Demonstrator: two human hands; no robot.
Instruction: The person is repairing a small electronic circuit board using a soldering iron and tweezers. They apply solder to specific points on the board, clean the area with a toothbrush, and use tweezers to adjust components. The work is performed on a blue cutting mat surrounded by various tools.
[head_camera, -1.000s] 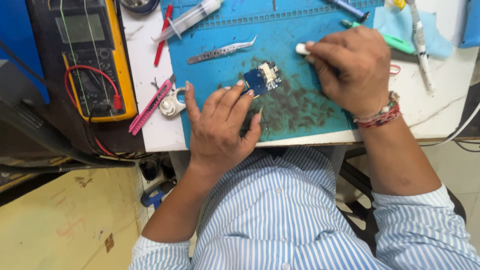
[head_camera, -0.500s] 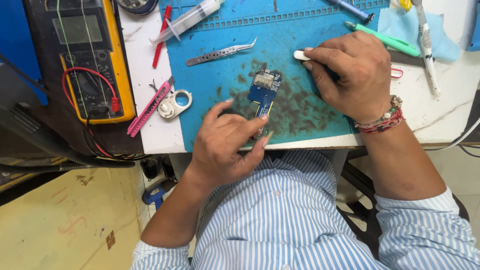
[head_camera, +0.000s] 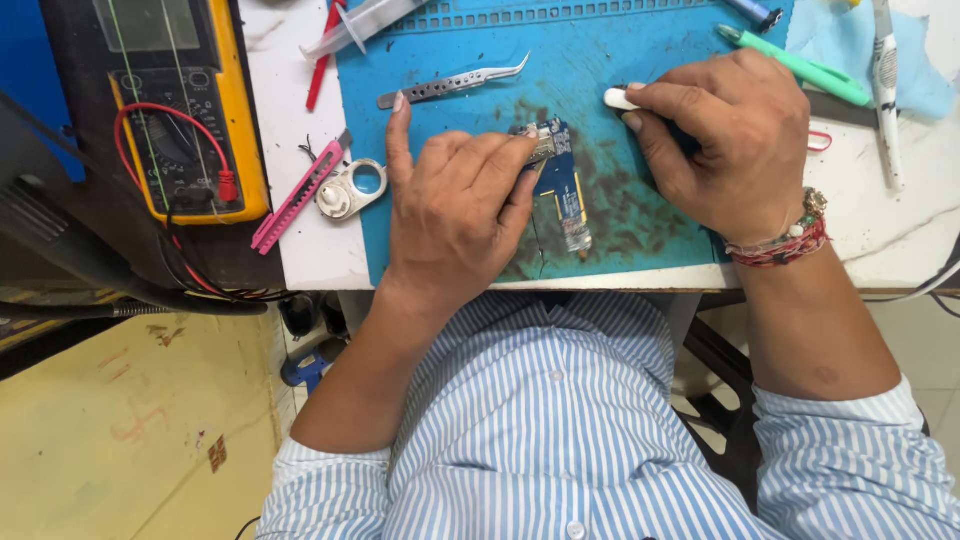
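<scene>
- Blue circuit board (head_camera: 566, 180) lies mid-mat (head_camera: 640, 60) on the tabletop (head_camera: 900, 215).
- Left hand (head_camera: 455, 200) pinches its 12 o'clock end.
- Right hand (head_camera: 725, 140), at 3 o'clock, is curled around a white tool (head_camera: 620, 99).

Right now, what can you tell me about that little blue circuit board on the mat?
The small blue circuit board is narrow and elongated, with gold contacts and a silvery metal part at each end. It lies flat on the stained blue work mat, long axis running toward the person. The left hand covers its left edge, fingertips at its top end. The right hand rests apart from it.
</scene>
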